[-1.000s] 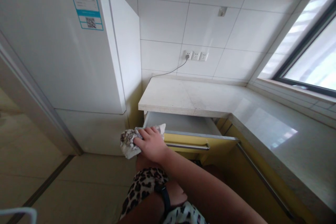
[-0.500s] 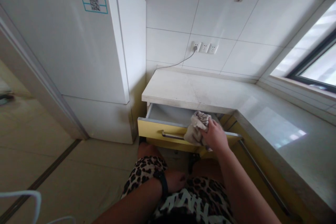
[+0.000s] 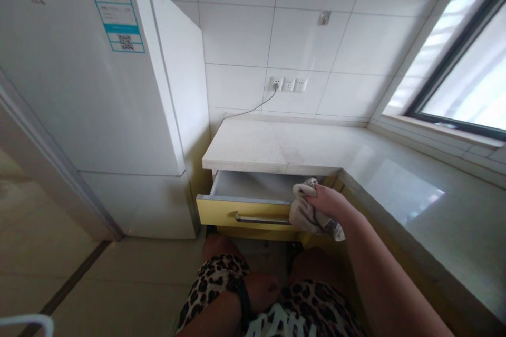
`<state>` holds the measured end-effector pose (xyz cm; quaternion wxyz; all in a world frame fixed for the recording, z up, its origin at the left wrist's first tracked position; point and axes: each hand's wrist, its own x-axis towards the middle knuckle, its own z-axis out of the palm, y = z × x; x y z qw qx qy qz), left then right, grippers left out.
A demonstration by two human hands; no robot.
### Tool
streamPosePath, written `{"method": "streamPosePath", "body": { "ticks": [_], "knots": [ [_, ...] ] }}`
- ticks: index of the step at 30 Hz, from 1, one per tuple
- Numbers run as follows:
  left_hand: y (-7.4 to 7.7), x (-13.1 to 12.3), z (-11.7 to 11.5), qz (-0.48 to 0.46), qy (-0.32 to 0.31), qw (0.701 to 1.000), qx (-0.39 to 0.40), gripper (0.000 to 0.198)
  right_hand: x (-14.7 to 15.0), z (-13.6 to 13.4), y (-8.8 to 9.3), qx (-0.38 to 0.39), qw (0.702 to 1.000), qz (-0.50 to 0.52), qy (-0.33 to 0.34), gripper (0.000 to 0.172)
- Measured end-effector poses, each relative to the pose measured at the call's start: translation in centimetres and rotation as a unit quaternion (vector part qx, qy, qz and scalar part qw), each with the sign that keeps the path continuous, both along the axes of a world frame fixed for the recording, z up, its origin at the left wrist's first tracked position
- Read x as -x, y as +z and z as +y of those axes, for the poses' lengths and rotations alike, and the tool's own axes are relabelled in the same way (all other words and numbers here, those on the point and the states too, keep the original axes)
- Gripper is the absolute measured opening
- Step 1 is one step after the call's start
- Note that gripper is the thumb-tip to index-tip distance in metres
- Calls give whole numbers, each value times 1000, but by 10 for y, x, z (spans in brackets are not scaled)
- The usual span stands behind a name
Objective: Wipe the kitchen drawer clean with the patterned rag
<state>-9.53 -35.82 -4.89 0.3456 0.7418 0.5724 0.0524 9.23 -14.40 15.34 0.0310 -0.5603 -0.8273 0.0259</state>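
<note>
My right hand is closed around a crumpled, off-white cloth with darker marks. The cloth lies over the right end of the drawer's front edge, and part of it hangs down outside. Below it the yellow-fronted drawer stands pulled out from under the counter, its pale interior in sight. A metal bar handle runs across the front, its right end covered by the cloth. My left hand rests in my lap with its fingers curled in, and nothing shows in it.
A pale stone countertop overhangs the drawer and turns toward me along the right. The tall white fridge stands at the left. A cord runs from the wall sockets down behind the counter. A window is at the right.
My right hand has shifted the cloth rightward along the drawer's front edge, and more of the handle shows. The view has tilted up and turned slightly right. My left hand stays in my lap.
</note>
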Motion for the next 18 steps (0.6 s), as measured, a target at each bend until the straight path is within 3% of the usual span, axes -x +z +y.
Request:
{"method": "streamPosePath", "body": {
  "ticks": [5,13,18],
  "knots": [
    [-1,-5,2,-2,3,1000,1,33,58,-26,7,-1,998,-25,57,54],
    [-9,-7,5,-7,15,1000,2,35,141,-69,-3,-71,981,14,180,51],
    [-8,-10,7,-2,18,1000,0,35,185,-78,-1,-47,975,17,219,52]
  ]
}}
